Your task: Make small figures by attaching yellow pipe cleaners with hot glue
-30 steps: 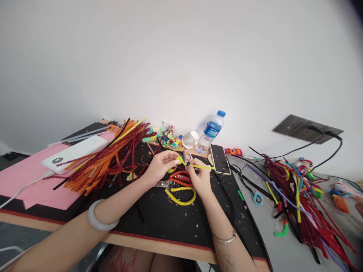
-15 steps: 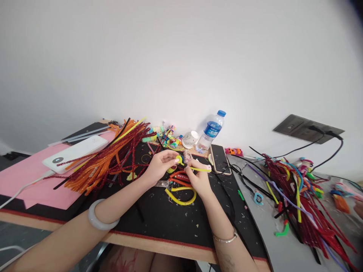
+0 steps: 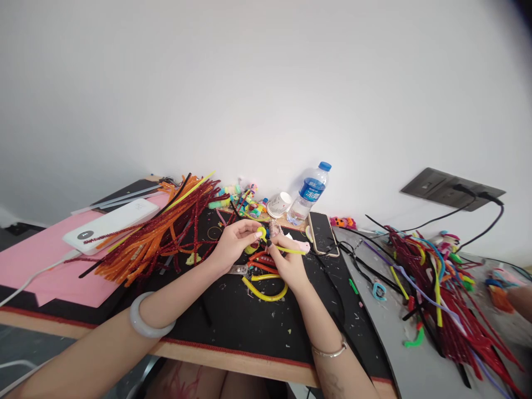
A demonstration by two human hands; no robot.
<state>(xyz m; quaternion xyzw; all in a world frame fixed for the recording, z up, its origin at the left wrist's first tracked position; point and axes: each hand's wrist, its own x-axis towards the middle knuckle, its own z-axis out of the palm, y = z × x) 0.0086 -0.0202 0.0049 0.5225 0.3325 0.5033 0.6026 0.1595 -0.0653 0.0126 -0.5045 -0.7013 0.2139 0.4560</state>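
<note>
Over the black mat point(image 3: 249, 327), my two hands come together on a yellow pipe cleaner point(image 3: 294, 251). My left hand point(image 3: 236, 244) pinches its coiled end between thumb and fingertips. My right hand point(image 3: 288, 263) is closed on the straight part, whose tail sticks out to the right past the knuckles. Below the hands lies a bent yellow pipe cleaner loop point(image 3: 266, 297), and behind it are red-handled pliers point(image 3: 262, 258), partly covered by my right hand.
A water bottle point(image 3: 310, 194), a paper cup point(image 3: 279, 205) and a phone point(image 3: 323, 234) stand or lie behind my hands. Orange and dark red pipe cleaners point(image 3: 153, 233) are heaped at left beside a white power bank point(image 3: 110, 224). Another pile point(image 3: 449, 310) and someone else's hand point(image 3: 520, 302) are at right.
My right hand has shifted slightly, and the yellow tail now hangs a little lower. At far right, the other person's hand has come further into view.
</note>
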